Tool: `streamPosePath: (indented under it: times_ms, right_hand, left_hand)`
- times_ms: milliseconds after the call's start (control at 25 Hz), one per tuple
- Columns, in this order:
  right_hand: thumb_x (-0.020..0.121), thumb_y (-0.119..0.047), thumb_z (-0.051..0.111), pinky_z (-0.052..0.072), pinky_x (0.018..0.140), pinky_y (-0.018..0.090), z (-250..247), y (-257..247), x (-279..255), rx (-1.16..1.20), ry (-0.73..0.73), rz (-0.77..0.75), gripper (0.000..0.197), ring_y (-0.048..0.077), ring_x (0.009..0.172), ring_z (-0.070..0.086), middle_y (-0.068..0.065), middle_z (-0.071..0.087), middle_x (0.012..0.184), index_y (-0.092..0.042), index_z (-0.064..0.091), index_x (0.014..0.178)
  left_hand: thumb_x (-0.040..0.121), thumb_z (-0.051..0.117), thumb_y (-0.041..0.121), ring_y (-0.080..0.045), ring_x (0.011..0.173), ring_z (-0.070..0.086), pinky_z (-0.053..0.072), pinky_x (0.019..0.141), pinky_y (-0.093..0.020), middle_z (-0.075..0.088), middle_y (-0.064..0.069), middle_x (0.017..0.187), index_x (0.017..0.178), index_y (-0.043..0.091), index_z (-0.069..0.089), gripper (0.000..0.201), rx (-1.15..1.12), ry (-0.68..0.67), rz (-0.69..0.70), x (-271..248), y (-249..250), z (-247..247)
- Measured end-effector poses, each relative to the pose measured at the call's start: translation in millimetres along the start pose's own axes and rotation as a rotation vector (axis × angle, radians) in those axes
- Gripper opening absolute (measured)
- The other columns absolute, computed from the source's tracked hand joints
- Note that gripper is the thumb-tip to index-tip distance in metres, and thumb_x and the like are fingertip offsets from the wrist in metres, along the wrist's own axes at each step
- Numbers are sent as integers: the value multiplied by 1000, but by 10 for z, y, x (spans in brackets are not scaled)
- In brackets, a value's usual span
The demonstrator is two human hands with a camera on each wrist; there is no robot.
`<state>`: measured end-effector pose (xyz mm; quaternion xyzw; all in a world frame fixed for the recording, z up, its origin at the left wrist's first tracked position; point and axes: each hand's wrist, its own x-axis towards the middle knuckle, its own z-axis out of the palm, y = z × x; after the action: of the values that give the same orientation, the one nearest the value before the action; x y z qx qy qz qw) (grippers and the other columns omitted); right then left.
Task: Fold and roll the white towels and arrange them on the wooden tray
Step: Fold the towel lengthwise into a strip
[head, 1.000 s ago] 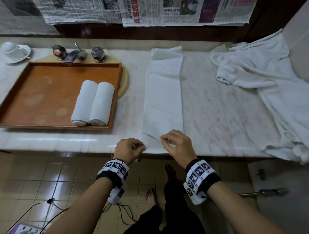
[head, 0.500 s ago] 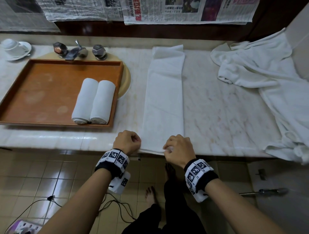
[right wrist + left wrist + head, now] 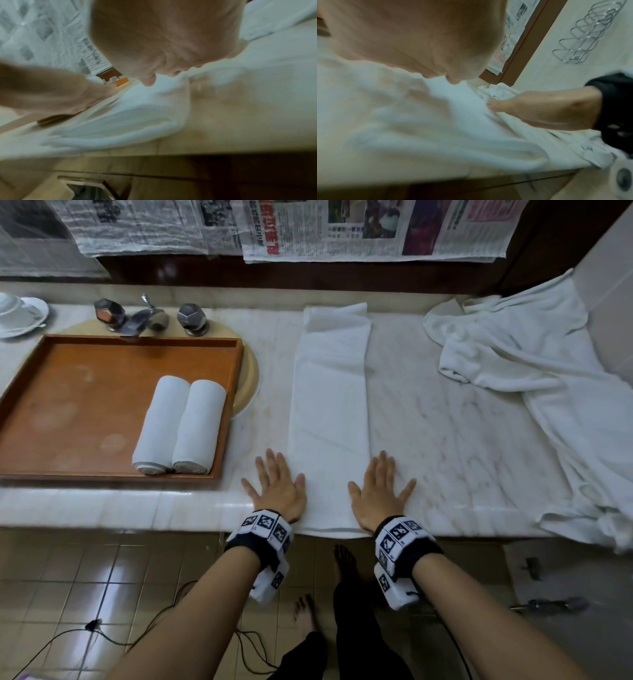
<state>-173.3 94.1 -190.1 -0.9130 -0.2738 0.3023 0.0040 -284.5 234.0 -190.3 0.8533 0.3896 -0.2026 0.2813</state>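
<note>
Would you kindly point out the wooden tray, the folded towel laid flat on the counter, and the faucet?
wooden tray [image 3: 78,392]: head view, bare floor of the tray, left of the rolls.
folded towel [image 3: 330,392]: head view, middle of the long strip.
faucet [image 3: 145,318]: head view, spout between the two handles.

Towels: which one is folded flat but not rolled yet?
The long folded towel on the marble counter, under both flat hands. The two on the wooden tray are rolled; the right-hand heap is crumpled.
</note>
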Motion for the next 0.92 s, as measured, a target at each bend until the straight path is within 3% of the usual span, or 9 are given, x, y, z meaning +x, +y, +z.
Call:
streamPosePath:
  times_ms: [120, 280, 400, 440, 560, 600, 760, 800, 920]
  right_hand:
    - [103, -42, 15, -13, 113, 63, -44, -155, 116, -93, -35, -277, 64, 14, 144, -27, -1, -31, 156, -15, -18, 151]
    - [102, -45, 15, -17, 108, 67, -278, -72, 365, 1, -39, 93, 69, 17, 143, -28, 3, -33, 155, -10, -21, 149]
    - [103, -44, 16, -17, 108, 65, -391, -204, 542, -30, -49, -122, 67, 16, 144, -27, 1, -32, 155, -11, -19, 150]
    - [103, -43, 16, -16, 108, 65, -411, -196, 612, -43, -67, -167, 66, 15, 144, -27, 0, -32, 156, -12, -18, 151]
    - [102, -47, 17, -14, 110, 65, -518, -35, 813, 29, -21, 105, 72, 17, 144, -27, 5, -32, 156, -8, -17, 151]
    - [101, -48, 17, -13, 111, 64, -605, -28, 881, 69, -22, 186, 74, 19, 144, -26, 7, -32, 156, -6, -16, 151]
    - [103, -43, 19, -12, 113, 62, -806, -183, 1230, -25, 18, -109, 68, 17, 145, -26, 2, -31, 156, -11, -17, 151]
    - [103, -42, 19, -10, 113, 63, -840, -194, 1312, -56, 5, -155, 68, 16, 145, -25, 0, -31, 156, -11, -16, 152]
    - [103, -44, 19, -10, 111, 66, -797, -132, 1404, -145, 9, -142, 69, 15, 145, -24, 1, -32, 156, -10, -17, 152]
  left_hand:
    - [103, 8, 47, -15, 144, -27, -15, 115, -54, -30, 3, 156, 152, 19, -18, 62, -5, -87, 198, 119, 319, -28]
    - [103, 12, 45, -19, 145, -25, -15, 115, -56, -29, 3, 157, 152, 15, -16, 65, -268, 53, -255, 388, 386, -289]
    - [103, 9, 45, -15, 145, -23, -14, 116, -50, -28, 4, 157, 152, 17, -16, 62, -145, 6, 153, 492, 639, -296]
    - [103, 9, 44, -14, 145, -23, -14, 117, -50, -27, 4, 158, 152, 18, -16, 61, -164, -24, 182, 565, 655, -312]
    - [103, 13, 44, -18, 145, -25, -14, 116, -53, -28, 2, 157, 152, 13, -16, 65, -384, 133, -266, 835, 531, -458]
    - [103, 14, 44, -19, 145, -25, -14, 116, -53, -29, 0, 157, 152, 11, -16, 66, -381, 145, -319, 899, 561, -543]
    - [104, 10, 44, -14, 145, -23, -15, 115, -45, -27, 4, 157, 152, 16, -15, 62, -213, 23, 211, 1189, 879, -612]
    - [104, 11, 44, -14, 145, -22, -14, 116, -46, -26, 3, 158, 153, 17, -15, 62, -270, 29, 153, 1324, 868, -665]
    - [103, 15, 45, -20, 146, -23, -13, 117, -52, -25, -3, 158, 153, 10, -13, 67, -519, 225, -399, 1612, 806, -943]
